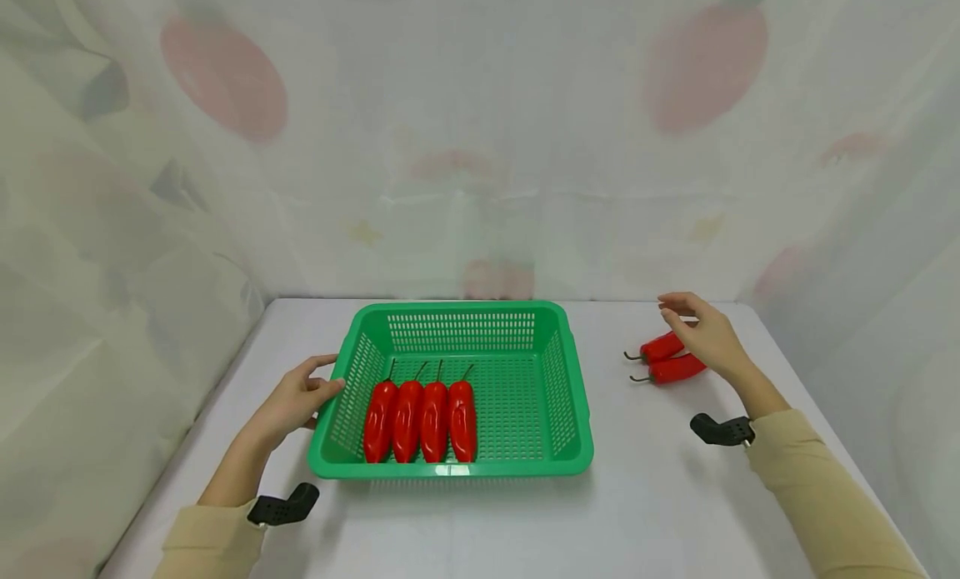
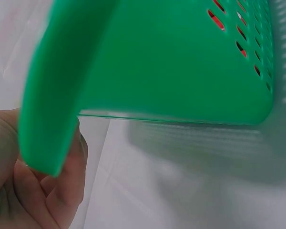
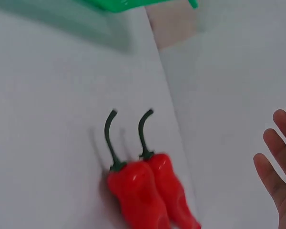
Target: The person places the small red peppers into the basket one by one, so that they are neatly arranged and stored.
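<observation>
A green plastic basket [image 1: 453,471] has several red chili peppers [image 1: 435,421] lined up side by side in its left half, stems pointing away. At its left rim, my left hand [image 1: 292,400] grips the edge, thumb on top and fingers curled beneath; the left wrist view shows the rim [image 2: 62,86] close up. Two more red peppers [image 1: 675,368] lie together on the table to the right. Over them hovers my right hand [image 1: 705,337], fingers extended and holding nothing. The right wrist view shows both peppers [image 3: 138,195] with dark green stems, apart from the fingers [image 3: 271,179].
A white-covered table [image 1: 510,529] bears everything. Pale printed curtains [image 1: 480,146] hang behind it and at both sides. Black wrist cameras [image 1: 285,506] stick out from both tan sleeves.
</observation>
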{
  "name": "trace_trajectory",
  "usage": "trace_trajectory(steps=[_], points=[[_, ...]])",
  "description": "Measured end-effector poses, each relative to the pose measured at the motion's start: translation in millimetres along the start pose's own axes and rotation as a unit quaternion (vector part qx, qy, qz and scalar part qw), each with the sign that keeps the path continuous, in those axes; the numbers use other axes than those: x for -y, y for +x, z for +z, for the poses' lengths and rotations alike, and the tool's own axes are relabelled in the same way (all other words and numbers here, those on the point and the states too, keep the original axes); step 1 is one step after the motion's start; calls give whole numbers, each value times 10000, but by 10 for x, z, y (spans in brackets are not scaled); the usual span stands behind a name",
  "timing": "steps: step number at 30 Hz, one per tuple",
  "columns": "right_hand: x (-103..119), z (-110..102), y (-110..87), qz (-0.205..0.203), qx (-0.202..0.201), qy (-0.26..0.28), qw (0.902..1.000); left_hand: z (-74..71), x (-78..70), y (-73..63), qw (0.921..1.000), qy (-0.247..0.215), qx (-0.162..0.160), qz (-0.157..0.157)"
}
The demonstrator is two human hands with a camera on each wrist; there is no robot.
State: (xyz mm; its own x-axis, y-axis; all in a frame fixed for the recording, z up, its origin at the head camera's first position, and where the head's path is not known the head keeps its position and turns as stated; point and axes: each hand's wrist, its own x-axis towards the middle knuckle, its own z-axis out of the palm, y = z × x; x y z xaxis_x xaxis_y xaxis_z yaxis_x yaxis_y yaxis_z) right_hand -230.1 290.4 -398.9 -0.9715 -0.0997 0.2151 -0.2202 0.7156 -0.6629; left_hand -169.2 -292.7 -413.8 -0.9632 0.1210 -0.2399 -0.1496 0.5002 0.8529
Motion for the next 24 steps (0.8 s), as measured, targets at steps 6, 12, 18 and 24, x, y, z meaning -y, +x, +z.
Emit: trace_trajectory(steps=[6,12,18,24], points=[[-191,-34,-84,184,-67,-21,9998,-3,2,-4,10000,-7,-2,-4],[-421,-24,-198,182,71,-163,9997,-1,2,0,10000,16,-18,-12],[-604,-15,-292,403,443,-421,9973,-1,-3,0,10000,36,-27,-6],[-702,-20,-361,583,887,-771,9914,-2,-2,-1,10000,34,-14,-33]])
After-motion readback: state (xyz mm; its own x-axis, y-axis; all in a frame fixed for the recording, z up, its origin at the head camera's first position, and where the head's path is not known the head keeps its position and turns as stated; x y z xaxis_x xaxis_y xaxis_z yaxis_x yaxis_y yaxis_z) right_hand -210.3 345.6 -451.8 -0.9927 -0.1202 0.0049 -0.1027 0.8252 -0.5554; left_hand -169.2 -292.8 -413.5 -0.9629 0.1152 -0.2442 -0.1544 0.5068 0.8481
